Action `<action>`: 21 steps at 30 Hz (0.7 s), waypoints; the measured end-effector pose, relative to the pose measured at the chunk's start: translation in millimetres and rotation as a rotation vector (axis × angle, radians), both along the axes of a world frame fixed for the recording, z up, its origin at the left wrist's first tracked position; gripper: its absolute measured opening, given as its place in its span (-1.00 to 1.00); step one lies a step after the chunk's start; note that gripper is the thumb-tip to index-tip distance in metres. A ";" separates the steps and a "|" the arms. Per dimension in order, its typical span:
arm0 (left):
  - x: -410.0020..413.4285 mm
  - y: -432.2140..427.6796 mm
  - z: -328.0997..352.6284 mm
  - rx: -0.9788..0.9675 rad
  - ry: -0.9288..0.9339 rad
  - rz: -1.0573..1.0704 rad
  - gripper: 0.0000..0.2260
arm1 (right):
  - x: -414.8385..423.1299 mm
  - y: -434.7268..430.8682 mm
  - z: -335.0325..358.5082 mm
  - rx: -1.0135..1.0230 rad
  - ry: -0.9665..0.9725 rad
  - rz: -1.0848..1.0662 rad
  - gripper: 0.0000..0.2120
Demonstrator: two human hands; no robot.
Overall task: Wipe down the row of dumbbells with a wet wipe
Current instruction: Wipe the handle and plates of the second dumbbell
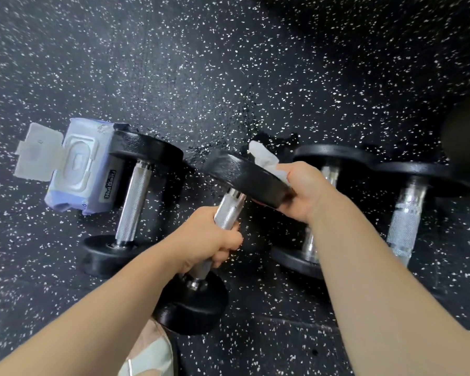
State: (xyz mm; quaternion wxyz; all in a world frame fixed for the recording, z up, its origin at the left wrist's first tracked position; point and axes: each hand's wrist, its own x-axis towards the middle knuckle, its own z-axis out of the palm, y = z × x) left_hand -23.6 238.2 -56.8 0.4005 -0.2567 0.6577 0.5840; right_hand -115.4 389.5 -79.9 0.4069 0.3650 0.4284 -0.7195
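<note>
Dumbbell [229, 210]: black heads, knurled chrome handle, tilted.

Four dumbbells [132, 202] [244, 180] [331, 156] [404, 226], one wet wipe [266, 158], one pack of wipes [76, 169] and two bare hands [209, 240] [301, 191].

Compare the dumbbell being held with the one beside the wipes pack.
The held dumbbell has the left hand gripping its handle; the leftmost dumbbell lies untouched. The right hand presses a wet wipe on the held one's far head; the leftmost one's far head is beside the wipes pack. Both have black heads and knurled metal handles.
</note>
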 end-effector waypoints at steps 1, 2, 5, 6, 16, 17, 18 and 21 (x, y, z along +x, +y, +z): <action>-0.7 -1.9 -1.2 -0.015 -0.001 -0.043 -0.69 | -2.6 0.8 -4.9 0.040 -0.005 0.055 -0.54; -0.8 -3.3 -1.3 -0.027 -0.007 -0.088 -0.70 | -3.4 2.2 -9.2 0.091 0.006 0.115 -0.59; 2.8 -4.4 -2.5 -0.047 -0.037 -0.203 -0.70 | -1.4 5.9 -12.5 0.221 0.080 0.295 -0.74; 4.5 -3.1 -3.0 -0.054 -0.043 -0.227 -0.70 | -0.9 6.3 -10.8 0.238 0.112 0.343 -0.71; 16.6 8.1 -8.6 -0.125 -0.063 -0.285 -0.73 | 0.9 -7.3 61.0 0.251 0.755 0.889 -0.76; 17.4 8.0 -8.3 -0.125 -0.067 -0.277 -0.74 | 7.5 -4.7 67.9 0.248 0.786 0.894 -0.72; 17.5 8.2 -7.9 -0.125 -0.071 -0.273 -0.75 | 12.4 -3.4 71.1 0.261 0.814 0.888 -0.69; 17.9 8.8 -9.8 -0.143 -0.072 -0.271 -0.75 | 10.5 -4.9 69.1 0.273 0.759 0.876 -0.67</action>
